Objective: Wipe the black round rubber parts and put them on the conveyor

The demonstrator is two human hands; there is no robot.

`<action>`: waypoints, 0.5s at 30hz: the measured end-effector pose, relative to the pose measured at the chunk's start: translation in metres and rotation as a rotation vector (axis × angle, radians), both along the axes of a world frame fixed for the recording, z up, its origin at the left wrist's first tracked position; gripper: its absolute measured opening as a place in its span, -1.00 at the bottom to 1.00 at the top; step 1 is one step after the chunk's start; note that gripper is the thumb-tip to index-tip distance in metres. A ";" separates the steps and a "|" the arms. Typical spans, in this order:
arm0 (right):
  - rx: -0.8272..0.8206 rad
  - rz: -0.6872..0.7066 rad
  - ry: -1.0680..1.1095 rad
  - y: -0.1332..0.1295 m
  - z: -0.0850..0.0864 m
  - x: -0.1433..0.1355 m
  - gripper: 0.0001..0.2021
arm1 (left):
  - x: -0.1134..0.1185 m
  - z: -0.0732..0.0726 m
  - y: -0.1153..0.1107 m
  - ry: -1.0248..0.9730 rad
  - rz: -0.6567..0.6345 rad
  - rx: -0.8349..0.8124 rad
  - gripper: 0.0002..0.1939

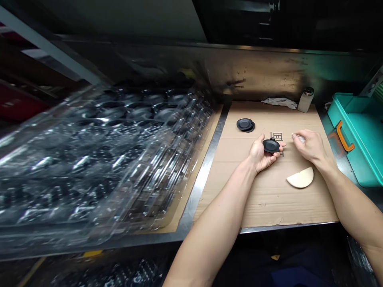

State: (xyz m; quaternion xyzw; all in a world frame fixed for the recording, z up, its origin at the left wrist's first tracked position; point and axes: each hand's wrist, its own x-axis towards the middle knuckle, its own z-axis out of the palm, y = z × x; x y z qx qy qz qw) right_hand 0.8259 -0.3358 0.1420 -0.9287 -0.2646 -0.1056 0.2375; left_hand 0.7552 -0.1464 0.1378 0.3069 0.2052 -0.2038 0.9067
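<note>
In the head view, my left hand [263, 155] holds a small round black dish-shaped part [271, 146], its shallow recessed face turned up and a small tab at its top edge. My right hand [311, 145] is closed just to the right of it, with a bit of something white [301, 139] pinched in the fingers, perhaps a cloth. Below that hand a cream half-round pad [301, 177] lies on the cardboard sheet [227, 191]. Further back on the cardboard rest black round parts [245, 124], overlapping each other.
Stacked clear plastic trays [143, 159] with black round parts in their pockets fill the left. A bottle with a dark lid [305, 99] and a white cloth [279, 103] stand at the back. On the right is a teal toolbox [356, 147] with an orange handle [344, 137].
</note>
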 end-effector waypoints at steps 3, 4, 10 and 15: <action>-0.150 -0.089 0.060 -0.017 0.014 0.006 -0.67 | 0.003 -0.001 0.014 0.022 0.154 -0.246 -0.30; -0.200 -0.064 0.060 -0.023 0.021 0.005 -0.64 | 0.003 -0.002 0.017 0.016 0.216 -0.307 -0.34; -0.401 0.438 0.401 -0.032 0.056 -0.036 -0.54 | 0.008 -0.005 0.033 -0.046 0.441 -0.438 -0.46; -0.574 0.543 0.404 -0.014 0.036 -0.064 -0.77 | 0.010 -0.004 0.038 -0.048 0.502 -0.403 -0.46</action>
